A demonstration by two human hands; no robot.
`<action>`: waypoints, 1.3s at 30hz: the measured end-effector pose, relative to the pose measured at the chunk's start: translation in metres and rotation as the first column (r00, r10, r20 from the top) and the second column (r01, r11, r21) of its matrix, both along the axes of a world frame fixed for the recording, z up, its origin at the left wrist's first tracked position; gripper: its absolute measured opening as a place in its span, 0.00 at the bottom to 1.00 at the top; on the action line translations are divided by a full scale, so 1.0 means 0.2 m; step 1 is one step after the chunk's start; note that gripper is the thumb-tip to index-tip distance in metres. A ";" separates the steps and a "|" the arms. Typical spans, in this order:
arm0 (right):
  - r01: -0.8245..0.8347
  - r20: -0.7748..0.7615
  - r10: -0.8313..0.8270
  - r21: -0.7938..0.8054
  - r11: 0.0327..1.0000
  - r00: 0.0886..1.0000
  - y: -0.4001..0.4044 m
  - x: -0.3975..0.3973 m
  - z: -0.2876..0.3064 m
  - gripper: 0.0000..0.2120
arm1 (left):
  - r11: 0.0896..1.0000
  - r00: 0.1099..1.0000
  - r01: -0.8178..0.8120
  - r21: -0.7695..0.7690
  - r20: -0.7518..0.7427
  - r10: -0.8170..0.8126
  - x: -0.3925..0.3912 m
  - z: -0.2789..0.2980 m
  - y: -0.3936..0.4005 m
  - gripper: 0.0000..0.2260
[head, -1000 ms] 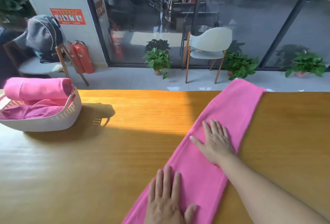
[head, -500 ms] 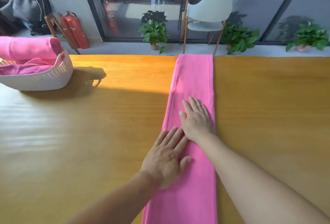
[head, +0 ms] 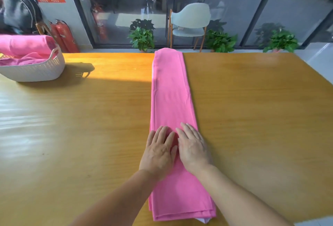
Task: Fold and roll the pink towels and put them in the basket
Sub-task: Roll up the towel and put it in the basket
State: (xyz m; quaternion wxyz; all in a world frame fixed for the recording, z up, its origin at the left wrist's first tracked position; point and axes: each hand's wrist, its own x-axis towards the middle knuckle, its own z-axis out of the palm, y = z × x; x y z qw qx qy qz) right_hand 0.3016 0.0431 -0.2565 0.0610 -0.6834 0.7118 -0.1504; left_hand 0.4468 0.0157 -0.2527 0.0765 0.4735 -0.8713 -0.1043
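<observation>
Both flat, open hands, left hand (head: 158, 152) beside right hand (head: 193, 149), press the folded pink towel (head: 171, 96); smoothing looks done, so rolling from its near end should follow.

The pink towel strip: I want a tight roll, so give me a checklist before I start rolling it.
1. Pink towel strip folded into a narrow band: ok.
2. Strip lies flat on the table: ok.
3. Left hand and right hand flat on it, side by side: ok.
4. Near end's layers even: not ok, a white corner pokes out.
5. Room left in the basket: cannot tell.
</observation>
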 end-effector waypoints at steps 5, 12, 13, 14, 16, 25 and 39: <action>-0.015 -0.068 0.015 -0.005 1.000 0.998 0.38 0.05 0.00 0.18 | 0.995 0.994 0.086 0.052 0.059 -0.089 0.11 -0.02 0.32 0.30; -0.023 -0.097 0.018 -0.043 0.999 0.995 0.61 0.11 0.07 0.23 | 0.990 0.978 0.129 0.056 0.159 -0.137 0.15 0.08 0.48 0.27; -0.034 -0.095 0.029 -0.053 0.998 0.995 0.64 0.11 0.08 0.22 | 0.989 0.976 0.133 0.062 0.164 -0.142 0.16 0.08 0.50 0.27; -0.051 -0.084 0.045 -0.068 0.996 0.995 0.67 0.11 0.09 0.21 | 0.989 0.975 0.137 0.063 0.169 -0.146 0.17 0.08 0.53 0.27; -0.064 -0.040 0.061 -0.077 0.995 0.997 0.72 0.11 0.10 0.19 | 0.988 0.977 0.139 0.067 0.156 -0.148 0.18 0.07 0.55 0.27; -0.205 0.100 0.192 0.141 0.969 0.976 0.81 0.03 0.14 0.22 | 0.986 0.986 0.166 0.015 0.023 -0.166 0.22 0.05 0.64 0.24; -0.162 0.132 0.127 0.297 0.941 0.983 0.94 0.08 0.22 0.29 | 0.940 0.936 0.338 0.044 -0.118 -0.331 0.33 0.14 0.74 0.21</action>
